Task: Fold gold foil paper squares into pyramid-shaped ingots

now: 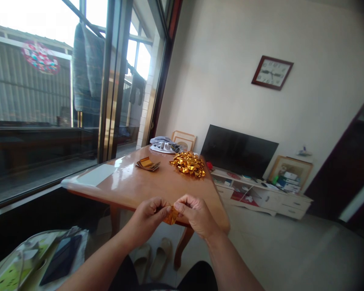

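Between my two hands is a small piece of gold foil paper (170, 217), creased and shiny, just off the near edge of the table. My left hand (154, 214) pinches its left side between thumb and fingers. On the other side, my right hand (194, 212) grips the upper right of the same piece, with the thumb close to my left thumb. Farther back on the wooden table (130, 186) lies a heap of folded gold foil pieces (188, 163). A small stack of flat gold paper sheets (147, 163) rests to the left of that heap.
Folded cloth (164, 144) sits at the table's far end. Beyond stands a low white cabinet (261, 198) with a television (238, 149). At lower left, a dark tablet (62, 258) lies on a side surface. Slippers (160, 258) are on the floor beneath the table.
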`<state>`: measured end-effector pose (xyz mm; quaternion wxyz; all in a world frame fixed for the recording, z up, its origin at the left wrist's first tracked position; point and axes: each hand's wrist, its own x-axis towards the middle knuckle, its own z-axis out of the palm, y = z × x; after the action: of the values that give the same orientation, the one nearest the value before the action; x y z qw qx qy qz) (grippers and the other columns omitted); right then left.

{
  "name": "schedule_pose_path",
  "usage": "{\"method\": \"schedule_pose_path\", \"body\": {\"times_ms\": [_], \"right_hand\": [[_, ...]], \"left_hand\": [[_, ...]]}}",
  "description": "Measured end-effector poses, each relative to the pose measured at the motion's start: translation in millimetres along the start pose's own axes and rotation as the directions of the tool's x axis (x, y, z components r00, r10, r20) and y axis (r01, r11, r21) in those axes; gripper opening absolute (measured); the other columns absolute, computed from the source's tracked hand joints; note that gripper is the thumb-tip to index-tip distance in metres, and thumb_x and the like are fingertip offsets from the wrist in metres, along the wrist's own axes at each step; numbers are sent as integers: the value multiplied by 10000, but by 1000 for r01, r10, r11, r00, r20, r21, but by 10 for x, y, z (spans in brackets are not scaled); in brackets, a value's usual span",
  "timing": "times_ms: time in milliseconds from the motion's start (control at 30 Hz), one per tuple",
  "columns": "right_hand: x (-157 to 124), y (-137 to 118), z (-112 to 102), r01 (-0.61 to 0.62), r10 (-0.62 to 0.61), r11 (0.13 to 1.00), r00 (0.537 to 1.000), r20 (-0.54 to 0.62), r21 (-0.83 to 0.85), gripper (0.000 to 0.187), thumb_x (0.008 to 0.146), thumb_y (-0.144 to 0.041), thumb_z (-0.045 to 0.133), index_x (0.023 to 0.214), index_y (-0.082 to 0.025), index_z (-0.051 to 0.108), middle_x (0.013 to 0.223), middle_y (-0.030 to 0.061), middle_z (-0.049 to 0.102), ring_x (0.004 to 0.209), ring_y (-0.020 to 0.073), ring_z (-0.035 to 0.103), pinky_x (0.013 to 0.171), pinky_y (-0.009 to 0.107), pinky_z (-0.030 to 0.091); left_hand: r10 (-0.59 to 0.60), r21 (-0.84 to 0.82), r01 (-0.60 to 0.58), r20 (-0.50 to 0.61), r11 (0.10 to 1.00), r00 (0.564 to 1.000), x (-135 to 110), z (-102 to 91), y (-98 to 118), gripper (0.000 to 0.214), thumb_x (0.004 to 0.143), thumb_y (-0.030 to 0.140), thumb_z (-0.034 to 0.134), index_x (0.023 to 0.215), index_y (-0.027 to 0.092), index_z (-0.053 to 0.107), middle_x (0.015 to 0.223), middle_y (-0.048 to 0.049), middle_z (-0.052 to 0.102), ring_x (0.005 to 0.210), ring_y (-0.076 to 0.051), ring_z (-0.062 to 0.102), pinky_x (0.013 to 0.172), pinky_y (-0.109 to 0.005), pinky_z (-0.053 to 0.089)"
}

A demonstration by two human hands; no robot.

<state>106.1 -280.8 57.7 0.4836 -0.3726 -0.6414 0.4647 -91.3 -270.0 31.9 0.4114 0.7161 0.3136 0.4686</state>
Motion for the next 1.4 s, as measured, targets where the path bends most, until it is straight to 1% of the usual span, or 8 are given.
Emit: {"method": "schedule_pose_path", "body": {"times_ms": [267, 500, 800, 1000, 1067, 1133, 1267, 1400], "right_hand": [[-48, 16, 14, -32, 37, 997, 998, -59, 75, 260, 807, -416, 769, 787, -172, 682, 689, -24, 612, 664, 127, 576, 670, 261, 505], [-47, 55, -45, -40, 47, 997, 993, -105, 63, 305, 780, -455, 787, 769, -166, 690, 673, -10, 622, 647, 126, 557, 624, 246, 478], [-59, 108, -64, -71, 81, 993, 990, -112, 91, 304, 778, -456, 790, 781, -170, 688, 675, -14, 610, 629, 115, 540, 615, 240, 475], [-30, 111, -83, -43, 55, 995, 990, -127, 89, 292, 789, -443, 784, 774, -167, 688, 672, -17, 601, 607, 111, 533, 605, 239, 445], [-12, 115, -100, -19, 31, 996, 989, -143, 85, 283, 796, -433, 780, 772, -166, 691, 684, -15, 605, 608, 111, 534, 607, 240, 433], [8, 126, -124, 15, 1, 996, 984, -176, 89, 272, 804, -423, 776, 777, -165, 696, 698, -11, 611, 612, 110, 529, 609, 241, 418], [39, 154, -148, 65, -37, 991, 972, -233, 114, 268, 825, -419, 769, 788, -163, 697, 711, -7, 613, 634, 114, 517, 638, 247, 407], [59, 163, -102, 82, -42, 986, 964, -261, 144, 285, 831, -434, 767, 780, -167, 682, 711, -9, 610, 642, 116, 514, 643, 247, 401]], "left_hand": [[-71, -225, 101, 140, 969, 988, -11, -72, 80, 305, 911, 422, 657, 1000, 133, 701, 934, -89, 726, 874, -221, 670, 812, -329, 514], [-64, -401, 118, 145, 908, 987, -8, -103, 25, 338, 888, 346, 712, 1156, 166, 612, 986, -73, 720, 951, -234, 690, 874, -362, 518], [-93, -440, 171, 191, 881, 977, -43, -181, 89, 379, 868, 284, 740, 1202, 162, 606, 1100, -96, 731, 1021, -234, 687, 948, -373, 497], [-78, -467, 161, 191, 869, 979, -41, -261, 16, 410, 865, 248, 732, 1237, 181, 574, 1090, -102, 740, 1009, -234, 694, 943, -376, 491], [-84, -475, 146, 149, 868, 985, -34, -303, -16, 434, 845, 231, 742, 1236, 194, 557, 1053, -90, 744, 965, -223, 698, 907, -361, 498], [-106, -468, 120, 57, 876, 993, -22, -343, -36, 439, 819, 208, 755, 1214, 199, 564, 1005, -68, 745, 927, -199, 690, 891, -331, 493], [-138, -445, 75, -111, 892, 984, 11, -341, -26, 298, 848, 276, 727, 1109, 182, 620, 973, -53, 725, 914, -181, 662, 924, -314, 472], [-125, -442, 70, -98, 894, 987, 38, -200, 0, 297, 907, 424, 663, 1058, 169, 668, 996, -63, 691, 926, -192, 634, 913, -325, 466]]}}
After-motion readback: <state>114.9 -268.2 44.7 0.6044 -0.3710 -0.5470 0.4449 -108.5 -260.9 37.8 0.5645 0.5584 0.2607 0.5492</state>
